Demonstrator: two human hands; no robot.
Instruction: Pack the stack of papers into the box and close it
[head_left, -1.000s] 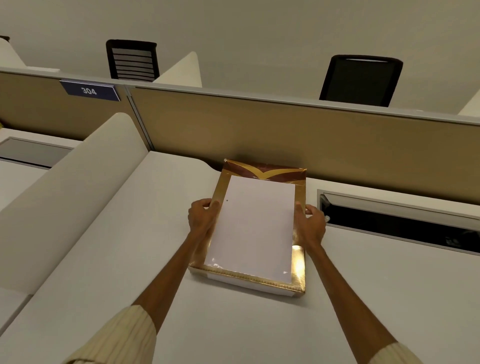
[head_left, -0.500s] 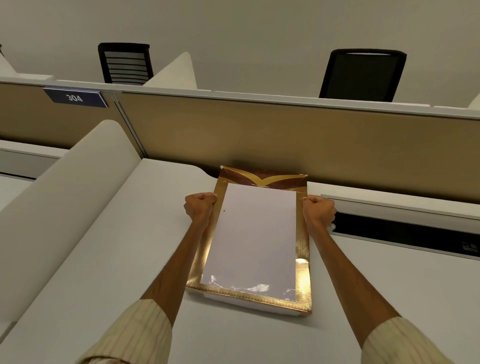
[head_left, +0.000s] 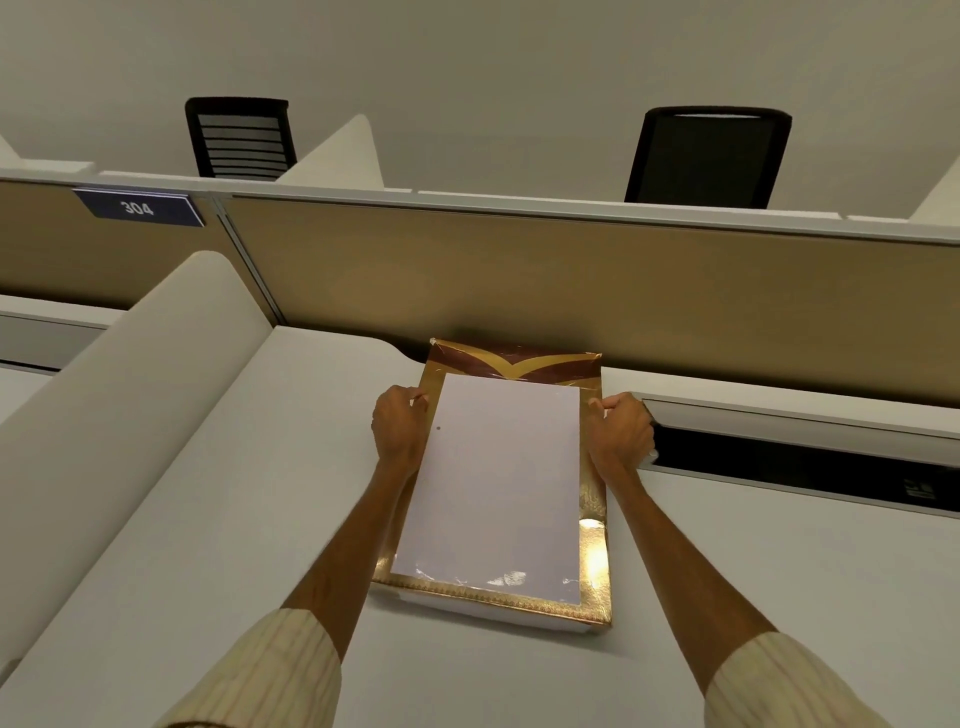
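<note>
The box (head_left: 592, 545) lies flat on the table (head_left: 249, 519), its far end close to the tan partition (head_left: 571, 291), with a gold rim and a brown and gold flap (head_left: 514, 364) at the far end. The stack of papers (head_left: 498, 483) shows as a white sheet framed by that rim, so it seems to sit inside the box already; whether a clear cover lies over it cannot be told, though glints show near its near edge.

The step in hand looks like seating or squaring the box before closing it. The next move, by this reading, calls for bringing the far flap or a lid over the papers and pressing it down evenly, without creasing the top sheet.

The left hand (head_left: 397, 428) is curled at the left rim near the far corner, fingers (head_left: 415, 400) closed against the edge. The right hand (head_left: 621, 431) mirrors it on the right rim, also closed in a loose fist on the edge. Both forearms reach straight forward, with cream ribbed sleeves (head_left: 270, 675) pushed up. A dark slot (head_left: 805, 467) in the table lies just right of the right hand.
</note>
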